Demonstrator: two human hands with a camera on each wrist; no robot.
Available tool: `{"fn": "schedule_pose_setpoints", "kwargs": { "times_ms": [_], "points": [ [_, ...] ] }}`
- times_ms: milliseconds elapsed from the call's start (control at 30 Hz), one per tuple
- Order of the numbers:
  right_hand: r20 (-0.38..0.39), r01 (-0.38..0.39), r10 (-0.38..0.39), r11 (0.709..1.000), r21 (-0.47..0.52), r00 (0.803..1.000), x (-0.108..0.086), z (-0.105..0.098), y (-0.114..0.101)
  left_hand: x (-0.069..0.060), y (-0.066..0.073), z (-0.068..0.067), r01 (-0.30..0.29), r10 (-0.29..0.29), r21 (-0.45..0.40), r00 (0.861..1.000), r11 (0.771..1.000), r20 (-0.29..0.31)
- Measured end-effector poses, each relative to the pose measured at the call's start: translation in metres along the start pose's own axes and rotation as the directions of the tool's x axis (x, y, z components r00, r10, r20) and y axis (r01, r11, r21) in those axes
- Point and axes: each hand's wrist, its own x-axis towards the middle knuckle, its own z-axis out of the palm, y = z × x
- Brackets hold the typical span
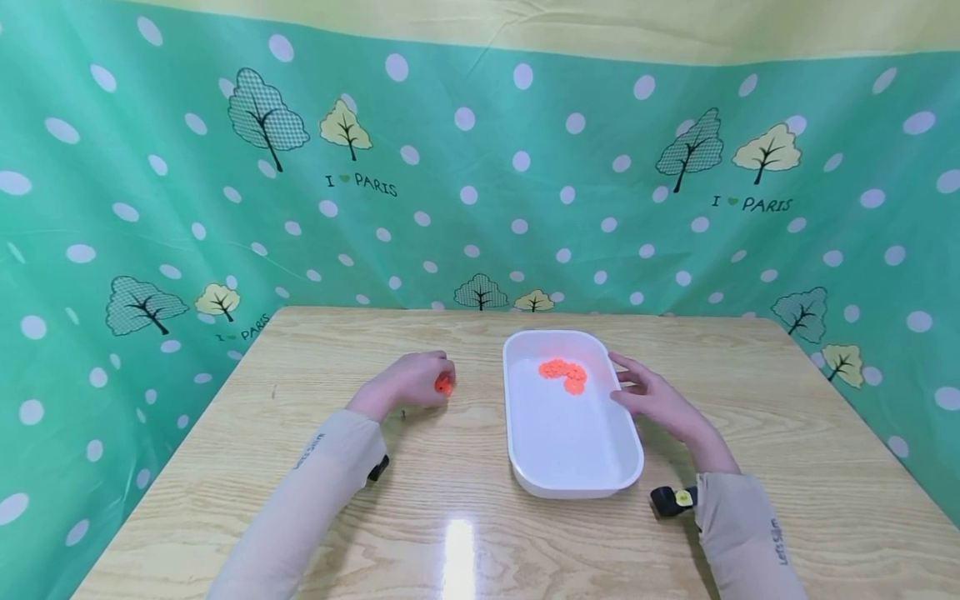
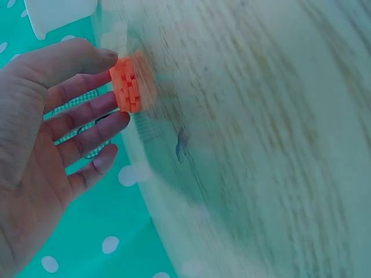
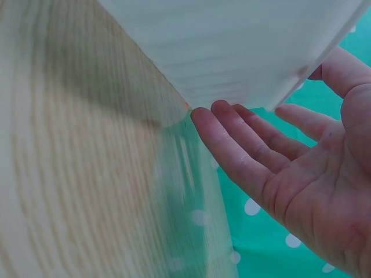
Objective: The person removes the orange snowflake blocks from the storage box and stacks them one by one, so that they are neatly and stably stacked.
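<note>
My left hand (image 1: 422,379), over the left-middle of the table, pinches a small orange plastic piece (image 1: 444,385) between thumb and fingers. In the left wrist view, this notched orange plastic piece (image 2: 126,86) looks like several thin layers put together. A white rectangular tub (image 1: 573,433) stands to the right of that hand. Toward its far end lie several orange pieces (image 1: 564,373) in a curved cluster. Beside the tub's right wall is my right hand (image 1: 654,398), its fingers extended and touching the outside near the rim. The right wrist view shows the hand's palm and the tub's outer wall (image 3: 220,46).
A wood-grain table (image 1: 300,517) carries everything. Behind it hangs a green dotted cloth (image 1: 517,192) with printed trees, which also reaches down both sides. Black wrist straps (image 1: 667,500) sit at both cuffs.
</note>
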Motion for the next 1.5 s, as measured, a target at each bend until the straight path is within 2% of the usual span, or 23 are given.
{"fn": "schedule_pose_setpoints", "kwargs": {
  "times_ms": [200,300,633,833,933,1067,1233,1500],
  "points": [
    [-0.001,0.002,-0.002,1.000,-0.005,1.000,0.000,-0.001,0.000,0.003,0.004,-0.005,-0.010,0.011,0.012,1.000,1.000,-0.010],
    [-0.002,0.002,-0.002,1.000,-0.011,1.000,-0.001,-0.001,0.000,0.006,0.010,-0.010,-0.038,0.039,0.016,0.999,0.999,-0.012],
    [0.005,0.008,-0.008,1.000,-0.004,1.000,-0.001,0.002,0.003,0.020,0.044,-0.022,-0.142,0.146,0.065,0.987,0.988,-0.062],
    [0.009,0.011,-0.011,1.000,0.011,1.000,-0.001,0.002,0.004,0.032,0.064,-0.028,-0.199,0.208,0.086,0.972,0.976,-0.108],
    [0.007,0.013,-0.013,1.000,0.010,1.000,0.000,0.002,0.004,0.038,0.072,-0.029,-0.229,0.241,0.109,0.964,0.967,-0.113],
    [0.003,0.018,-0.018,1.000,0.005,1.000,0.001,0.001,0.003,0.046,0.084,-0.029,-0.266,0.278,0.116,0.955,0.957,-0.100],
    [0.003,0.020,-0.020,1.000,0.004,1.000,0.001,0.000,0.003,0.058,0.097,-0.024,-0.288,0.297,0.112,0.952,0.951,-0.077],
    [0.001,0.014,-0.014,1.000,-0.004,1.000,0.000,0.000,0.002,0.072,0.111,-0.008,-0.289,0.292,0.072,0.956,0.955,-0.035]
  ]
}}
